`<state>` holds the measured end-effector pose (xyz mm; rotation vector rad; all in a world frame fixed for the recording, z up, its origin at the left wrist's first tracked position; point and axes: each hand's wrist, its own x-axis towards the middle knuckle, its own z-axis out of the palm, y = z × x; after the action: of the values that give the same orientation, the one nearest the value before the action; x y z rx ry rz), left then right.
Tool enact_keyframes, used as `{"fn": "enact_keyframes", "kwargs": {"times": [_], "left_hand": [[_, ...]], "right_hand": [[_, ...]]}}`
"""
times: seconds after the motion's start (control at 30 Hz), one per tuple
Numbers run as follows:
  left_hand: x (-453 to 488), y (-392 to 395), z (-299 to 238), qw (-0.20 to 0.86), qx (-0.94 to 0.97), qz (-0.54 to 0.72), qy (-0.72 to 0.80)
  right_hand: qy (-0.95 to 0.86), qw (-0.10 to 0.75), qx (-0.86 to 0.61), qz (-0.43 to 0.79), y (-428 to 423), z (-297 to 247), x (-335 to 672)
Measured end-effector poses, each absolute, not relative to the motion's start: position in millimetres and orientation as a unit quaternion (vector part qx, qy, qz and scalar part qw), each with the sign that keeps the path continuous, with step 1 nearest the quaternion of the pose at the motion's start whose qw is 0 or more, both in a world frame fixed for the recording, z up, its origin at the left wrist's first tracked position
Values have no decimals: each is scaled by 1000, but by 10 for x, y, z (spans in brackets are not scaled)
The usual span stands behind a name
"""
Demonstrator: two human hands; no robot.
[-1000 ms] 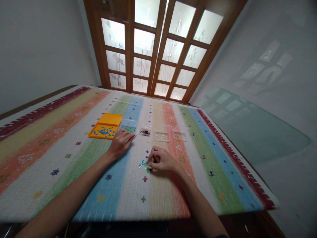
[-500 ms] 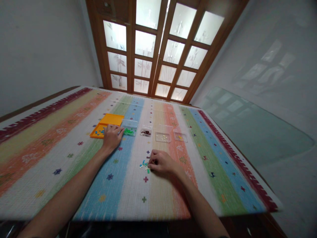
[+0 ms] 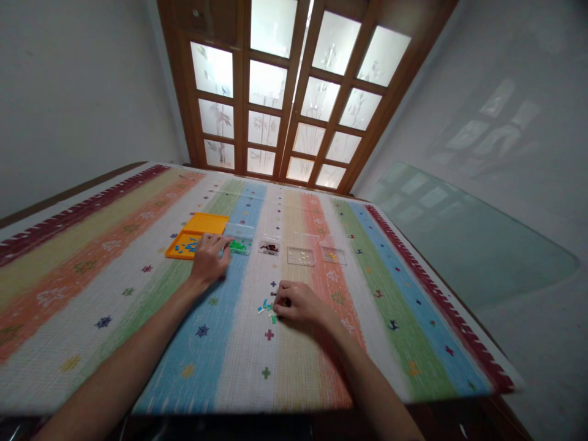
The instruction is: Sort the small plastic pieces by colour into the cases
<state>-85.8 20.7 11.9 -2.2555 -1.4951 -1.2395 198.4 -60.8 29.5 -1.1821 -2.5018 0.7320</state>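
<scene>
My left hand (image 3: 211, 256) hovers at the right end of the orange box (image 3: 173, 253), which holds small blue pieces (image 3: 185, 246). Its forefinger reaches to the edge of a clear box (image 3: 250, 231) with small green pieces (image 3: 237, 246), the thumb apart from it; nothing shows in the grip. My right hand (image 3: 297, 303) rests low over the cloth, fingertips pinched together beside a loose cluster of small blue, green and pale pieces (image 3: 266, 307). Whatever its fingers hold is too small or hidden to make out.
To the right stand a clear box of dark brown pieces (image 3: 269, 247), a clear box of pale yellow pieces (image 3: 301, 256) and another of orange-yellow pieces (image 3: 332, 255). The orange lid (image 3: 206, 223) lies open behind its box. A striped cloth (image 3: 202, 367) covers the table.
My left hand's thumb has drawn down, apart from the forefinger at the green pieces' box. My right hand stays almost in place by the cluster. The view has shifted slightly.
</scene>
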Motion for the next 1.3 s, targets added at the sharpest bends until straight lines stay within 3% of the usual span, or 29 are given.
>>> {"fn": "enact_keyframes", "kwargs": {"times": [0.33, 0.47, 0.77, 0.97, 1.3], "left_hand": [[-279, -310, 93, 27, -901, -357, -246], [-170, -361, 49, 18, -906, -363, -217], [-196, -337, 37, 15, -907, -366, -209], [-281, -187, 71, 71, -874, -404, -260], [-625, 275, 27, 114, -763, -426, -472]], "right_hand": [[-760, 333, -470, 299, -514, 182, 1916], [-749, 366, -450, 321, -497, 156, 1929], [-740, 358, -460, 337, -500, 128, 1903], [-736, 348, -466, 346, -488, 152, 1923], [-822, 141, -351, 425, -562, 317, 2031]]}}
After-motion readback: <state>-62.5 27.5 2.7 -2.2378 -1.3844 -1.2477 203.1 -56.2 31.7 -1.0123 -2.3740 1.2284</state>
